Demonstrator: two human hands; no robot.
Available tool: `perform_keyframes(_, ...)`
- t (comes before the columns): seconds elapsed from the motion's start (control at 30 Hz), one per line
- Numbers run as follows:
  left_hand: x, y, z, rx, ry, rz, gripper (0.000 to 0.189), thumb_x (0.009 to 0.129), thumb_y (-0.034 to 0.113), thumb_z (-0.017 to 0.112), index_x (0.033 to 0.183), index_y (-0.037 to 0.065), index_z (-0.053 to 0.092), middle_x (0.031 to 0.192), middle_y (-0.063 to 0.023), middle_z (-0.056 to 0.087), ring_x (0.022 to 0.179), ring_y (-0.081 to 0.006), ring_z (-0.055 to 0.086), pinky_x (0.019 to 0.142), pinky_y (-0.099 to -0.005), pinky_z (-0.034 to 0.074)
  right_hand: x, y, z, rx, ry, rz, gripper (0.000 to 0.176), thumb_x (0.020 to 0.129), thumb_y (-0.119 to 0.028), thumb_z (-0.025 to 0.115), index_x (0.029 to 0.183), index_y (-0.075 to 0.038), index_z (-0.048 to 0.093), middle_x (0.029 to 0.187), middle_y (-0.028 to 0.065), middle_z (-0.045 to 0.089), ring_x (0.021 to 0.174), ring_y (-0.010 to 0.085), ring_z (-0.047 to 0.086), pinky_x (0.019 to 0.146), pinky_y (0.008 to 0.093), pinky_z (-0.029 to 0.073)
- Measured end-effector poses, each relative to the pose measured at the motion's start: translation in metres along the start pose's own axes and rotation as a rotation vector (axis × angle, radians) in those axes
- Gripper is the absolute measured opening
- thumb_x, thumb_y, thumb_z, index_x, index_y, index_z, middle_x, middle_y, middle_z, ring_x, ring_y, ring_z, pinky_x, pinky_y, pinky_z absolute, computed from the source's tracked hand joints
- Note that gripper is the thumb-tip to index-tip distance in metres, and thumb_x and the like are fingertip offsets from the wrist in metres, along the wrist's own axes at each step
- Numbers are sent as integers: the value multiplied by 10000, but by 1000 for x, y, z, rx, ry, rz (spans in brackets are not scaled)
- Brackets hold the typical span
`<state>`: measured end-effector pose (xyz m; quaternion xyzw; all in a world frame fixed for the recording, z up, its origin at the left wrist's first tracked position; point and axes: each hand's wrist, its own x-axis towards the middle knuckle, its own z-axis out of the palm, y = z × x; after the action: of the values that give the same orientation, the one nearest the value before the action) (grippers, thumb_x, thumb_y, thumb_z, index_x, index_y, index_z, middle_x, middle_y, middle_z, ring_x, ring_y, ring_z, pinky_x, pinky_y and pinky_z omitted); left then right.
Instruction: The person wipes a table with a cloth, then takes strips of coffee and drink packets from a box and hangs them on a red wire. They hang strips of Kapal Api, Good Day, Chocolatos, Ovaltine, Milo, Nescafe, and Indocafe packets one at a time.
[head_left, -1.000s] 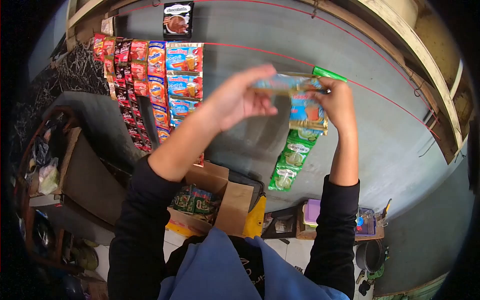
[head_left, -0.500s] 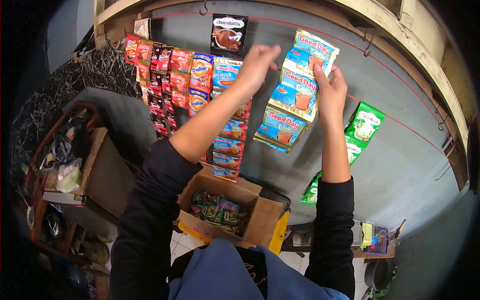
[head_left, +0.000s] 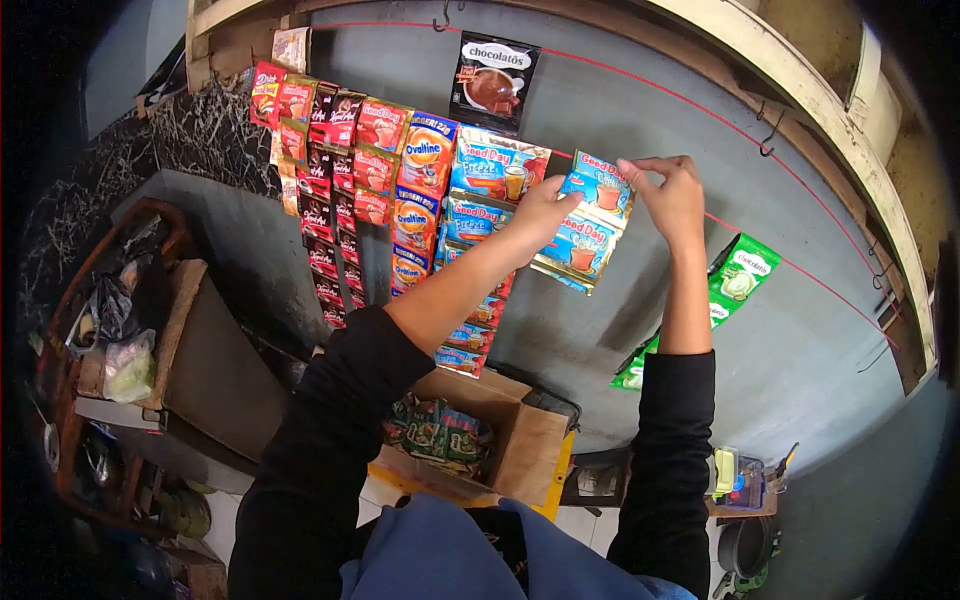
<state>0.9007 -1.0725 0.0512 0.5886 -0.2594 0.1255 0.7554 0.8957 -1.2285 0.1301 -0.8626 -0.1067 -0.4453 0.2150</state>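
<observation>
A strip of blue Good Day Cookies sachets (head_left: 585,247) is held up at the lower red string (head_left: 800,270), in front of the grey wall. My left hand (head_left: 543,218) closes on its left edge, thumb on the front. With thumb and fingers my right hand (head_left: 672,198) pinches the top right corner. Just left of it hangs a strip of Good Day Freeze sachets (head_left: 490,170), partly behind my left forearm. A black Chocolatos sachet (head_left: 495,85) hangs above. To the right is a green Chocolatos strip (head_left: 745,275).
Orange Ovaltine strips (head_left: 420,160) and red sachet strips (head_left: 335,125) hang further left. Below stands an open cardboard box (head_left: 535,440) with green sachets inside. Metal hooks (head_left: 768,135) hang from the wooden beam overhead. A cabinet (head_left: 215,350) stands at left.
The Good Day Cookies strip has moved left and down to the lower string, beside the Freeze strip. My left hand has come down from near the black sachet and taken hold of it.
</observation>
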Motion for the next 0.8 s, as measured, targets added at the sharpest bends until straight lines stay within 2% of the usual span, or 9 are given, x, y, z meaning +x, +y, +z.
perform_keyframes(0.07,3,-14,-4,80,2,-72,203,858,160,458,981,9,514,883,-71,585,799,-124,565,690,-260,443,-2,16,20,117,70,-345,304,695,-398,636,848,-136,659,547,52,571,637,188,568,727,368,361)
perform_keyframes(0.17,-3,-36,-8,15,-10,-118,222,860,179,456,986,8,521,878,-65,586,795,-118,564,677,-259,444,-8,13,26,37,-42,-294,247,719,-337,625,835,-120,653,572,53,575,600,196,553,731,348,320)
perform_keyframes(0.23,-11,-43,-12,63,-61,-122,273,858,225,463,1036,21,505,935,-69,574,846,-130,556,701,-288,453,-13,7,26,14,-17,-306,220,724,-319,616,802,-116,651,577,66,571,585,216,545,736,357,326)
perform_keyframes(0.3,-25,-48,-15,80,-4,-327,355,859,291,474,1104,33,459,1046,-55,535,961,-125,510,772,-295,445,-13,5,31,-33,64,-384,212,730,-311,607,784,-108,640,601,70,582,600,232,545,737,365,327)
perform_keyframes(0.33,-26,-56,-21,-2,-31,-332,386,841,318,491,1114,48,451,1077,-72,508,983,-159,493,773,-360,450,-13,4,35,-32,49,-374,212,730,-311,607,784,-108,640,601,70,582,600,232,545,737,365,327)
perform_keyframes(0.43,-35,-65,-25,-171,7,-297,387,839,326,495,1105,48,452,1081,-62,500,991,-156,486,780,-346,447,-12,3,45,-109,124,-471,226,751,-310,591,819,-98,627,580,56,564,573,206,545,713,346,322)
perform_keyframes(0.6,-63,-80,-34,-355,-17,-420,389,857,304,468,1138,43,401,1102,-93,497,980,-236,519,819,-355,436,-36,-7,59,-222,260,-484,254,754,-317,577,900,-111,603,834,88,593,823,238,542,812,397,309)
perform_keyframes(0.67,-85,-90,-48,-288,-62,-418,367,880,291,416,1144,37,396,1129,-114,488,989,-246,522,819,-355,441,-68,-20,66,-240,606,-565,231,740,-242,605,925,-104,596,925,100,578,916,269,512,855,398,310)
perform_keyframes(0.8,-155,-149,-97,10,0,-351,345,827,220,521,1116,46,447,1057,-104,534,900,-202,553,802,-313,411,-190,20,117,272,390,-403,191,718,-64,583,909,-76,571,946,110,562,949,274,493,833,363,344)
